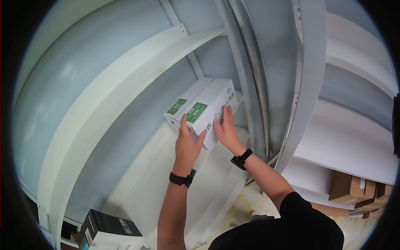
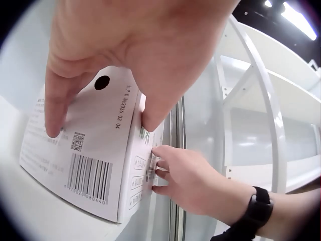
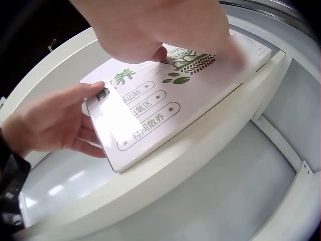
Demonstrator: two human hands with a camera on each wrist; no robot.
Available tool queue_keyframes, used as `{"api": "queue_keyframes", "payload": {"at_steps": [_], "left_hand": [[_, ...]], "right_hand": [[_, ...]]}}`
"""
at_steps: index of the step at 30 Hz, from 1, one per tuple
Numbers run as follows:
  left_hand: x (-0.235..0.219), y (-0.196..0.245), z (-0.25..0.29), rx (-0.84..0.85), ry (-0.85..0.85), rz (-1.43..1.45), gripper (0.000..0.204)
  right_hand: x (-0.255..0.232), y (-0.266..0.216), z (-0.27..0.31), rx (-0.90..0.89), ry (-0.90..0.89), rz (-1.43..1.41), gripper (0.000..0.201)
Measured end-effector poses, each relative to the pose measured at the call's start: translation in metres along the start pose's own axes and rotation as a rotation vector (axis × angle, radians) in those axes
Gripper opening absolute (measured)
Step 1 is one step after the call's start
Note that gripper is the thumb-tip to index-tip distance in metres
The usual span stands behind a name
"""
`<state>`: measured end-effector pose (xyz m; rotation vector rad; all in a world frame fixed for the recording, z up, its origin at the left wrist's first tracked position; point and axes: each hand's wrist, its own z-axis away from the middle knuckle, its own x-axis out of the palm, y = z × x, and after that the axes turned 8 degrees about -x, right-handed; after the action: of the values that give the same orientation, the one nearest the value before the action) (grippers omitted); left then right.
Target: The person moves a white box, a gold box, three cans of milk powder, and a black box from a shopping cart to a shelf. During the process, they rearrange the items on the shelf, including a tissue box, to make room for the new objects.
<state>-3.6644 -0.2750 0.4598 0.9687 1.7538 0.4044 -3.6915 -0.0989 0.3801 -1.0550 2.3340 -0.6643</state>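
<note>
A white cardboard box [image 1: 216,98] with green labels on top sits on a white shelf. Its left end carries a barcode [image 2: 90,178] and a round black hole, and its front has green printing. My left hand [image 1: 188,146] spans the box's near left corner, fingertips against the end face and thumb on the front face. The fingers are spread and mostly straight. My right hand [image 1: 227,131] lies against the front face farther right, fingers extended. In the right wrist view, the left hand [image 3: 57,118] shows beside the box's end, its thumb at the front edge.
A black and white box [image 1: 106,233] stands at the shelf's near left end. Another shelf board [image 1: 125,79] curves overhead, and a metal post [image 1: 256,75] rises right of the box. Brown cartons [image 1: 352,187] sit on the neighbouring rack's lower shelf.
</note>
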Motion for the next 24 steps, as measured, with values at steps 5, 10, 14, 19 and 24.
{"api": "queue_keyframes", "payload": {"at_steps": [5, 10, 14, 19, 24], "left_hand": [[0.025, 0.012, -0.039, 0.005, -0.006, -0.094, 0.088], [0.033, 0.006, -0.046, -0.032, -0.020, -0.166, 0.090], [0.031, 0.015, -0.042, -0.030, -0.006, -0.176, 0.090], [0.030, 0.023, -0.041, -0.081, -0.008, -0.225, 0.089], [0.025, 0.028, -0.033, -0.117, -0.022, -0.231, 0.092]], "right_hand": [[0.004, 0.030, -0.033, 0.025, 0.046, -0.008, 0.069], [0.008, 0.042, -0.032, 0.093, -0.030, -0.029, 0.069], [0.009, 0.043, -0.032, 0.097, -0.035, -0.037, 0.069], [0.008, 0.044, -0.035, 0.130, -0.009, -0.093, 0.070], [0.014, 0.039, -0.027, 0.126, 0.005, -0.071, 0.071]]}}
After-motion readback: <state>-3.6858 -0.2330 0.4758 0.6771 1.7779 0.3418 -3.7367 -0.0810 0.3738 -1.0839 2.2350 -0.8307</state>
